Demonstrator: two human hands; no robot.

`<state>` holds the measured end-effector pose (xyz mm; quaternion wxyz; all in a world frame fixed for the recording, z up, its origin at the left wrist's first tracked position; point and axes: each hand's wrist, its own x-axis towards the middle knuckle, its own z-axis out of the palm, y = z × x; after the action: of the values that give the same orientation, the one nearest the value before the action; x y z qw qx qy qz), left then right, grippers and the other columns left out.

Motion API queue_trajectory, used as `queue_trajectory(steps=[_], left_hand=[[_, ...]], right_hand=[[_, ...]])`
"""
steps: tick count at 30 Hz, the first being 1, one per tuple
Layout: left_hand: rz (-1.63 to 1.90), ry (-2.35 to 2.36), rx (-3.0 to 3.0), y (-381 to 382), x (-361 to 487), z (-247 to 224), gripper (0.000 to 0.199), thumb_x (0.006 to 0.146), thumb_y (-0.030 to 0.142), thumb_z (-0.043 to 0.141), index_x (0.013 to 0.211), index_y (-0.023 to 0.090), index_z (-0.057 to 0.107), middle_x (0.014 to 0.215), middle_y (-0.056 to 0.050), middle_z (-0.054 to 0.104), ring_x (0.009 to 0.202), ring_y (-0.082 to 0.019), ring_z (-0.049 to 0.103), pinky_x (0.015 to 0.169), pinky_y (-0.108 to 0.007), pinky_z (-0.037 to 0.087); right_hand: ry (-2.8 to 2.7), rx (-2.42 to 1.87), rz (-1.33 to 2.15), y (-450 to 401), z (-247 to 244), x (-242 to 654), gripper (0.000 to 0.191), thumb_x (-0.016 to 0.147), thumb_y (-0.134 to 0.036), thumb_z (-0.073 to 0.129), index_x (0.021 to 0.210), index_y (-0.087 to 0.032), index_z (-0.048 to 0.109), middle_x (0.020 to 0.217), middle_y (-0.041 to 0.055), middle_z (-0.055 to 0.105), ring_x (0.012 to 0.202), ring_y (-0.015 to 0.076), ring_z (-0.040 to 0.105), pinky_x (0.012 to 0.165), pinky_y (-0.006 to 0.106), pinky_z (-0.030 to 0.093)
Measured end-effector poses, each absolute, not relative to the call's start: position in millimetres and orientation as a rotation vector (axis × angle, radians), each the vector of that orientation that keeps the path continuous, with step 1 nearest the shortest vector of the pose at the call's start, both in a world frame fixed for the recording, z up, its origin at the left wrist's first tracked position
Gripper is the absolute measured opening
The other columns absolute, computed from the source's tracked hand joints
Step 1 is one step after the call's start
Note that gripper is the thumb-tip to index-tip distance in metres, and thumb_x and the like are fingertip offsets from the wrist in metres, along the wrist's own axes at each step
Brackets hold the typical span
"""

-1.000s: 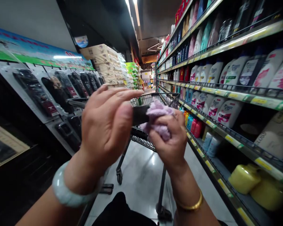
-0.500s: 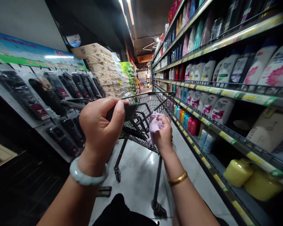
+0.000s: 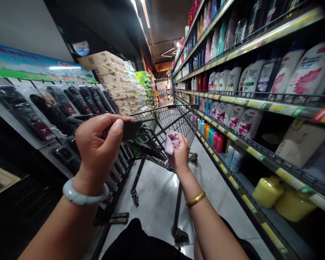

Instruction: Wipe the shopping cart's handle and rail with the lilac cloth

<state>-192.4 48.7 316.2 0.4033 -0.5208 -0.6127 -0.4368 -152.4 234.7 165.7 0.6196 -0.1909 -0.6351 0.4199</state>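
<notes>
My left hand (image 3: 99,141), with a pale bangle at the wrist, is closed around the dark handle (image 3: 132,129) of a shopping cart (image 3: 165,121). The cart is a black wire basket on a grey frame, standing tilted across the aisle in front of me. In my right hand (image 3: 182,153) a crumpled light-purple cloth (image 3: 170,144) is bunched between the fingers. That hand is beside the near right side of the basket; whether the cloth touches the wire I cannot tell. A gold bracelet sits on the right wrist.
Shelves (image 3: 233,137) of shampoo bottles (image 3: 311,70) line the right side, with yellow containers (image 3: 268,191) at the bottom. Packaged dark goods (image 3: 38,119) hang on the left. Stacked cartons (image 3: 111,79) stand farther along. Grey floor tiles (image 3: 157,202) lie under the cart.
Both hands have shifted left in view, the left one more, along the handle. The cloth stays in my right hand. The view has turned slightly, and the cart stands nearly as before.
</notes>
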Motion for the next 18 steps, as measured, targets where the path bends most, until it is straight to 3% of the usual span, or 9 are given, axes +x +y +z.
queue_trajectory(steps=[6, 13, 18], left_hand=[[-1.212, -1.553, -1.255, 46, -206, 315, 0.02, 0.088, 0.039, 0.06, 0.09, 0.032, 0.078, 0.078, 0.004, 0.073, 0.072, -0.019, 0.06, 0.064, -0.039, 0.042], [-1.302, -1.531, -1.207, 38, -218, 315, 0.017, 0.084, 0.032, 0.064, 0.088, 0.029, 0.08, 0.078, 0.004, 0.074, 0.071, -0.017, 0.06, 0.067, -0.034, 0.044], [-1.299, -1.599, -1.095, 26, -219, 315, 0.02, 0.082, 0.028, 0.062, 0.087, 0.021, 0.08, 0.081, -0.001, 0.076, 0.076, -0.018, 0.065, 0.072, -0.03, 0.048]], right_hand=[[-1.596, -0.066, 0.886, 204, 189, -137, 0.013, 0.075, -0.018, 0.063, 0.086, -0.024, 0.062, 0.106, 0.0045, 0.059, 0.103, 0.0202, 0.059, 0.094, 0.033, 0.049], [-1.626, -0.553, 0.931, 229, 149, -162, 0.013, 0.072, -0.017, 0.062, 0.084, -0.021, 0.065, 0.102, 0.0074, 0.06, 0.093, 0.0224, 0.058, 0.088, 0.037, 0.05], [-1.625, -0.119, 0.801, 198, 173, -154, 0.011, 0.075, -0.019, 0.064, 0.086, -0.022, 0.064, 0.104, 0.0062, 0.057, 0.104, 0.0214, 0.057, 0.096, 0.035, 0.049]])
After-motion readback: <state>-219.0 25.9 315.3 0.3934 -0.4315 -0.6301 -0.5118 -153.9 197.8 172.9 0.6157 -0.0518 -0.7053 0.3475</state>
